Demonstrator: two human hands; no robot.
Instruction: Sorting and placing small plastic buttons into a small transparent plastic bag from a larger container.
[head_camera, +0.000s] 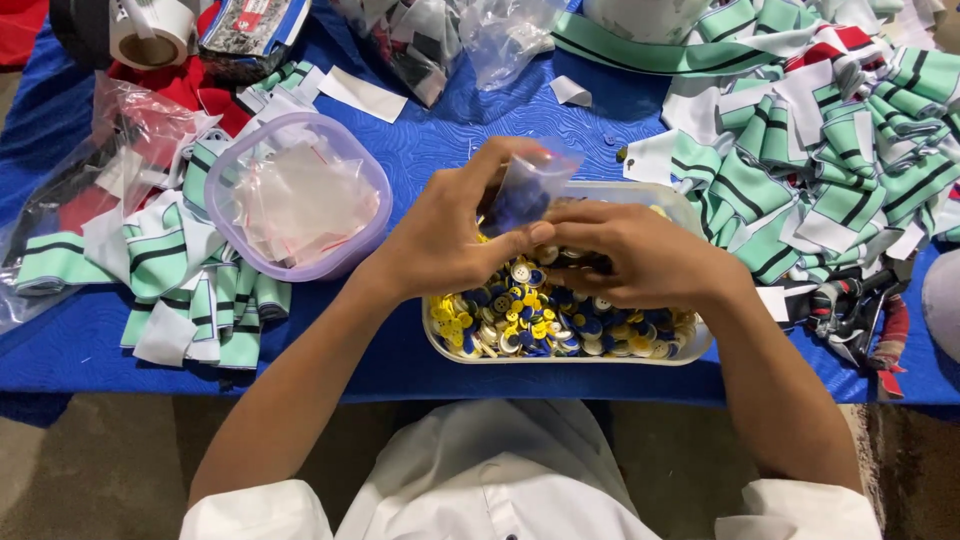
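White shirt (520, 470) at bottom edge, closest to lens, both forearms reaching up from it onto blue tabletop (440, 140). Big heap of green-white striped fabric pieces (830, 150) with some red bits, covering right side of tabletop. Smaller stack of same striped pieces (190, 270) at left, partly under crumpled clear plastic wrap (120, 130). Lilac-rimmed clear container (235, 160) left of centre, holding small empty clear bags (300, 200). Clear rectangular tray (690, 345) at near edge, centre, full of blue, yellow and white buttons (520, 315). Left hand (450, 240) over tray, grip closed around small clear bag (530, 185), thumb and fingers pinching its lower part; bag stands up above tray, blue buttons showing inside it. Right hand (640, 255) just beside, fingers curled and touching left thumb at bag's mouth; grip looks pinched, cannot tell what it has between fingertips. More clear bags (450, 35) at top centre. Roll of tape (150, 35) at top left. Red-handled scissors or clippers (860, 310) right of tray, just beside right forearm. Small white scrap (570, 92) lying loose on blue above tray.
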